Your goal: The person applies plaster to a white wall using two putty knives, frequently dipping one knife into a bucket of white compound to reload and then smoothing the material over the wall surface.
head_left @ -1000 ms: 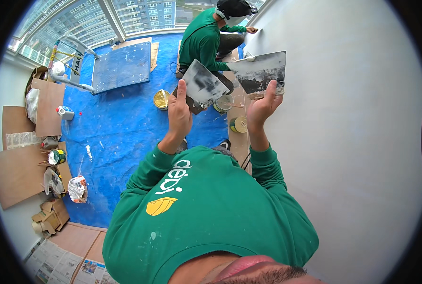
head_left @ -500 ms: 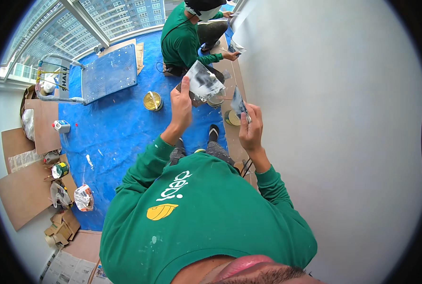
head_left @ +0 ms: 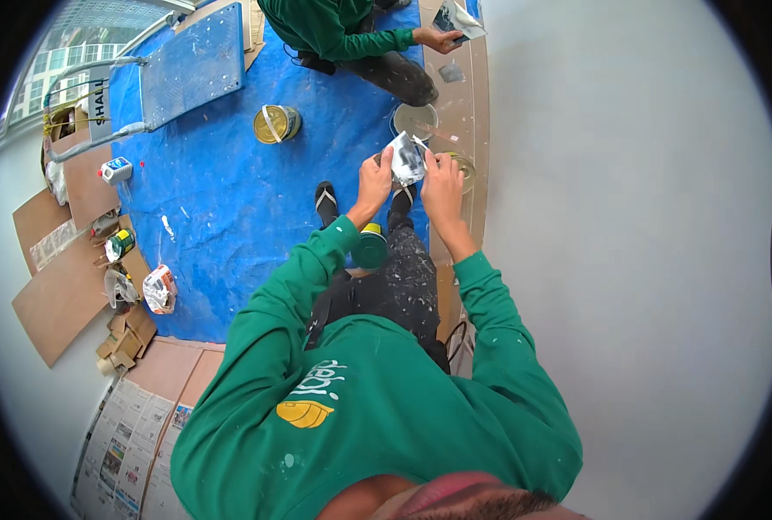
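My left hand [head_left: 374, 184] is closed on a wide, putty-smeared metal spreader [head_left: 405, 160], held up in front of me. My right hand [head_left: 442, 192] grips a second blade [head_left: 421, 144], seen nearly edge-on, against the first; where exactly they touch is unclear. Just beyond the blades stands a pot of pale material [head_left: 415, 115], and a pale tin [head_left: 462, 170] is partly hidden by my right hand. Lower down, a green bucket [head_left: 369, 250] sits between my legs, below my hands.
A co-worker [head_left: 334, 30] kneels ahead, holding a blade. Plain white wall [head_left: 629, 217] fills the right, boards along its foot. The blue sheet [head_left: 204, 217] bears a yellow-lidded tin [head_left: 273, 126] and a blue platform trolley [head_left: 191, 69]. Left lie boards [head_left: 57, 303], containers, cardboard and newspaper.
My two blades have come together and nearer my body, the right one turning edge-on. My view has tipped downward, bringing my legs and the green bucket into sight. The co-worker appears higher in frame.
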Tool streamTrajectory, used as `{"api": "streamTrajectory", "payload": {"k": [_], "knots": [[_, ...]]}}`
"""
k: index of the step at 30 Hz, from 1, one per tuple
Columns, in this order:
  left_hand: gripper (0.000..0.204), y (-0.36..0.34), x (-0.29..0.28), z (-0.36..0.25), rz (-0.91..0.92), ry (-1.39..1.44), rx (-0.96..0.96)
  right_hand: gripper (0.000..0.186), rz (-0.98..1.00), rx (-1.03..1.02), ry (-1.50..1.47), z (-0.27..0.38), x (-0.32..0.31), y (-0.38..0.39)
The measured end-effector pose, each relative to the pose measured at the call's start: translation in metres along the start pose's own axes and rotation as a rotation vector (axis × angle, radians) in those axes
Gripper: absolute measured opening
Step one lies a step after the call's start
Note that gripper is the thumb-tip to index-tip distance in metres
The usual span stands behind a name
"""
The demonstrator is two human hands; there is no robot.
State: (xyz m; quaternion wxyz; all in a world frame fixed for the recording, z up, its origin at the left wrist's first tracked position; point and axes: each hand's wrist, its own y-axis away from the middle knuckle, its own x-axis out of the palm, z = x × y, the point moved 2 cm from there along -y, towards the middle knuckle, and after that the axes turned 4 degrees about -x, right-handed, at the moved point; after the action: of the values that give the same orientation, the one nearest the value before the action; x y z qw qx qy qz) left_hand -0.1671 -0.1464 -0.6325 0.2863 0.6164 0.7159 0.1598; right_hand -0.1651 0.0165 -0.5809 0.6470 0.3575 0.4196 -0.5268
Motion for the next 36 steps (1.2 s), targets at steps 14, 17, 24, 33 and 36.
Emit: {"api": "streamTrajectory", "payload": {"k": [14,17,24,33,36], "knots": [[0.045,-0.02,0.014,0.196,-0.036,0.611,-0.697,0.029,0.023,0.368,-0.481,-0.189,0.286,-0.034],[0.046,-0.023,0.021,0.211,-0.001,0.636,-0.737,0.03,0.062,0.473,-0.535,-0.19,0.298,-0.025],[0.044,-0.052,0.054,0.199,0.12,0.796,-0.806,0.029,-0.075,0.908,-1.06,-0.19,0.317,-0.01],[0.045,-0.121,0.073,0.194,0.116,0.933,-0.664,0.024,0.159,1.015,-1.562,-0.141,0.292,-0.016],[0.048,-0.144,0.053,0.187,0.039,0.753,-0.533,0.031,0.145,0.627,-0.735,-0.165,0.289,-0.046]]}}
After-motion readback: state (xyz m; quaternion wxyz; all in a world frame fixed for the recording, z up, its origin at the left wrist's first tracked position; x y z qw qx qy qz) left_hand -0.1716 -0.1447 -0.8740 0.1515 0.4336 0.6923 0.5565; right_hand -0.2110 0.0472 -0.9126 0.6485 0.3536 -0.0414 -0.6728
